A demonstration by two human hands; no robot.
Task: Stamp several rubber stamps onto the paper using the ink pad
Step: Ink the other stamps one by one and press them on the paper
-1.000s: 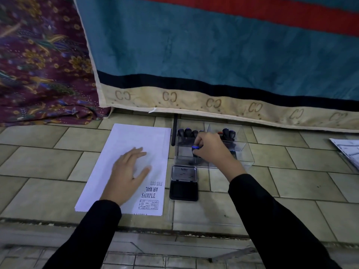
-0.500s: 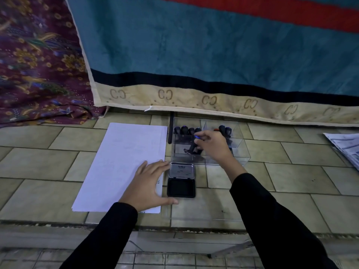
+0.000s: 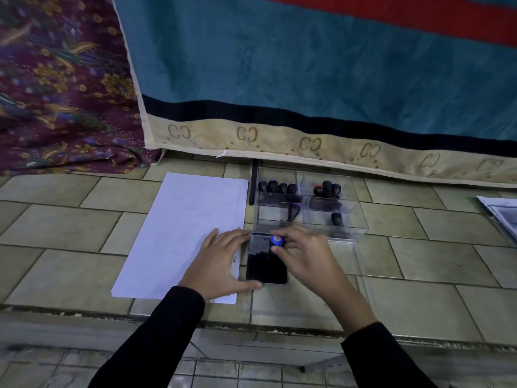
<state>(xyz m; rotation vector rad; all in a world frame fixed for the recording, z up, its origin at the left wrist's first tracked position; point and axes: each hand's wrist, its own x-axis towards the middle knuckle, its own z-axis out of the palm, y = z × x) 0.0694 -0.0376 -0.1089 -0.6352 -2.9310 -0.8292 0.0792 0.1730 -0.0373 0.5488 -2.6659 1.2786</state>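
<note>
A white paper (image 3: 184,228) lies on the tiled ledge, with a few stamped marks near its lower right corner. To its right sits the open black ink pad (image 3: 265,268), lid folded back. My right hand (image 3: 305,259) pinches a rubber stamp with a blue-topped knob (image 3: 277,241) just above the pad's far end. My left hand (image 3: 221,261) lies flat on the paper's right edge, fingers straight, thumb touching the pad's near left corner. Behind the pad stands a clear plastic box (image 3: 349,233) with several black stamps in its compartments.
A teal, red and beige cloth (image 3: 307,79) hangs right behind the box, and a purple floral fabric (image 3: 56,93) at the left. Printed sheets (image 3: 500,211) lie at the far right. The ledge's front edge (image 3: 279,329) drops off close to my arms.
My right hand has lifted the blue-topped stamp out of the clear box and brought it back over the ink pad. My left hand slid right along the paper to the pad's side.
</note>
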